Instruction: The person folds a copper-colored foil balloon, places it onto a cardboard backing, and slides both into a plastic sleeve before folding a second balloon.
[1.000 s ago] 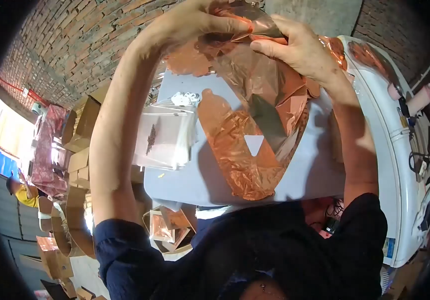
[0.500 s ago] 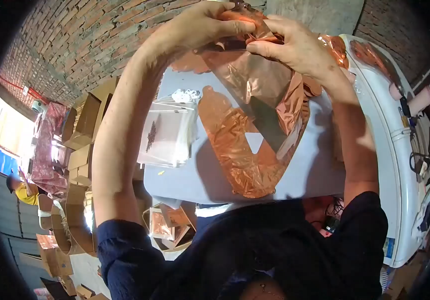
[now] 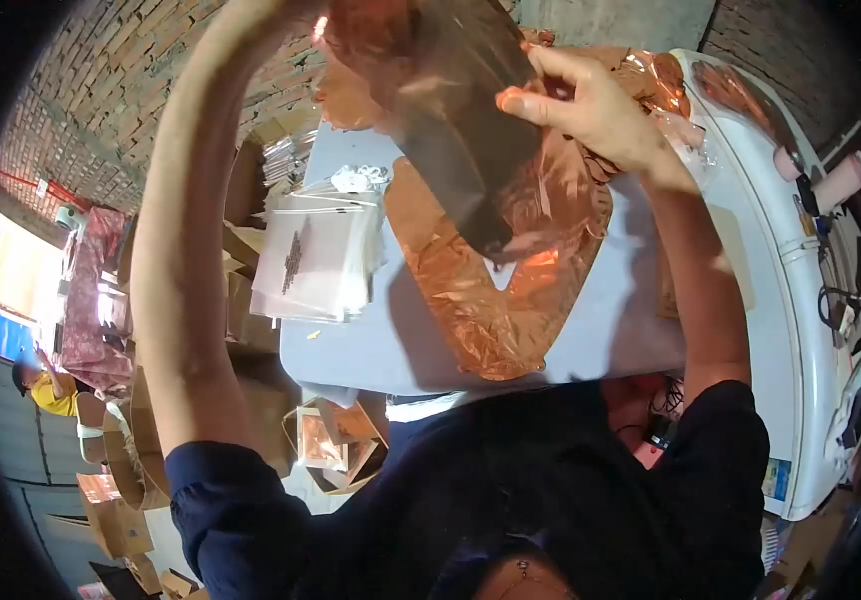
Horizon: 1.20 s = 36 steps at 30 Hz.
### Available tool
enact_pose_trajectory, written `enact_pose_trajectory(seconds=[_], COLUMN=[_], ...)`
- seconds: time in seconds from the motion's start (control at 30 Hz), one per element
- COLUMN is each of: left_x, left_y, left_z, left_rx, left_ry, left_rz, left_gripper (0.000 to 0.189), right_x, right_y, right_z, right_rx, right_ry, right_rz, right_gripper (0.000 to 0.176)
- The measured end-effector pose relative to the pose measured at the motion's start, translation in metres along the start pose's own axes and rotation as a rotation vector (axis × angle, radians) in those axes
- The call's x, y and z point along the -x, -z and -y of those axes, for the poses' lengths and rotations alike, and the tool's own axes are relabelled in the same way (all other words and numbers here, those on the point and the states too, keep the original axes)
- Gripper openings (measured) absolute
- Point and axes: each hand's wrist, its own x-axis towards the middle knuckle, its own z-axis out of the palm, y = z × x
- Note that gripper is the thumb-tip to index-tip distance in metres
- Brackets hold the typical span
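Note:
My right hand [image 3: 606, 110] is over the far part of the grey-white table [image 3: 351, 365], thumb and index finger apart, beside a raised sheet of translucent copper-coloured film [image 3: 466, 130]. Orange shows at its fingertips. My left forearm [image 3: 191, 220] runs up to the top edge, and the hand itself is out of the frame. The raised film slants down from the top towards the table's middle. Beneath it lies crinkled copper film [image 3: 496, 325] in a V shape. Clear flat bags [image 3: 326, 255] lie in a stack to the left.
A white rounded surface [image 3: 786, 330] stands at the right, with pink rolls [image 3: 841, 182] beyond. Cardboard boxes [image 3: 116, 520] stand at the left, and an open box [image 3: 341, 445] is below the table edge. A person in yellow [image 3: 54, 390] is at the far left.
My left hand has moved up and left out of the frame, and the film has swung left and spread out. My right hand's thumb and index finger have parted.

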Motion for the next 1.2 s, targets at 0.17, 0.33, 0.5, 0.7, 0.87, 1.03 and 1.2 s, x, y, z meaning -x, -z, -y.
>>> enact_pose_trajectory(seconds=[0.17,0.33,0.5,0.7,0.87,1.03,1.2], left_x=[-0.003,-0.009,0.009,0.004,0.015,0.004,0.0], left_y=[0.024,0.04,0.031,0.04,0.036,0.04,0.042], left_z=[0.009,0.023,-0.007,0.002,-0.007,-0.004,0.006], left_rx=[-0.089,-0.193,-0.311,-0.258,-0.284,-0.315,-0.392], left_ry=[0.105,-0.003,-0.039,-0.013,-0.017,0.048,0.076], left_rz=[-0.119,-0.174,-0.203,-0.178,-0.206,-0.178,-0.3], left_gripper=[0.026,0.023,0.025,0.026,0.027,0.025,0.026], right_x=[0.026,0.033,0.032,0.031,0.034,0.035,0.05], right_y=[-0.013,-0.009,-0.005,0.011,0.017,0.026,0.025], right_z=[-0.007,-0.011,-0.018,-0.04,-0.046,-0.075,-0.084], right_rx=[-0.28,-0.026,0.05,-0.008,0.09,0.044,0.316], right_ry=[-0.222,-0.225,-0.231,-0.241,-0.211,-0.243,-0.219], right_rz=[0.06,0.103,0.101,0.129,0.058,0.04,-0.21], right_gripper=[0.038,0.032,0.031,0.032,0.031,0.027,0.035])
